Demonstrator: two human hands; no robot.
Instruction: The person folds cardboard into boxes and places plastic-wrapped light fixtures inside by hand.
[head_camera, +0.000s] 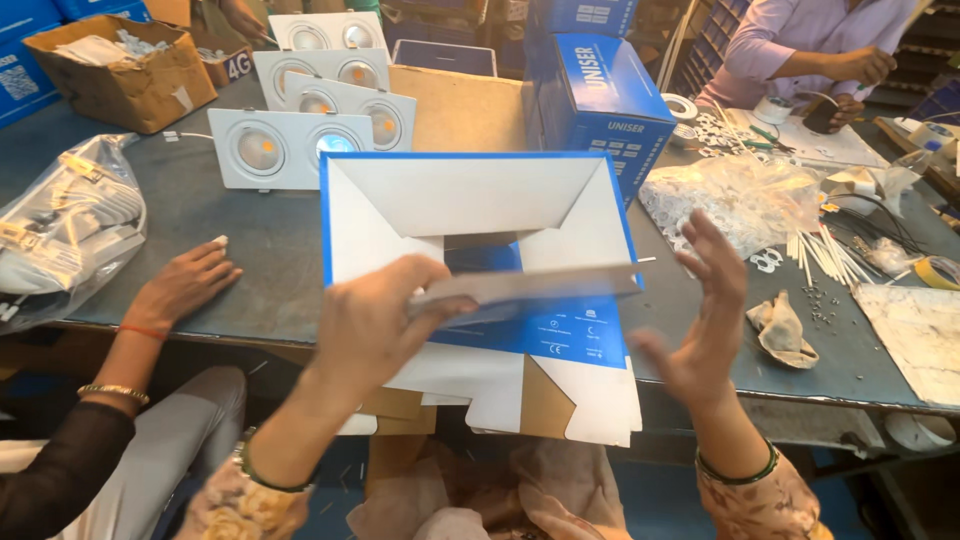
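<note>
Blue-and-white cardboard makes up the half-folded carton lying flat at the near edge of the grey bench, its lower flaps hanging over the bench edge toward the viewer. One long flap is lifted across the carton's middle and is pinched by the left hand, whose fingers are closed on the flap's left end, thumb on top. The right hand is held just right of the carton, palm turned inward, fingers spread apart and holding nothing; it does not appear to touch the cardboard, though motion blur makes that uncertain.

The carton is judged to be light, thin and easily creased, stiff only along its scored folds. It is best gripped at a flap edge near a fold line, not on the open panel.

Behind the carton, white twin-lamp light fittings are laid in a stack beside a closed blue box. At the left, another person's hand rests flat on the bench near a clear plastic bag. At the far right, a co-worker in a lilac sleeve is seen among small white parts.
</note>
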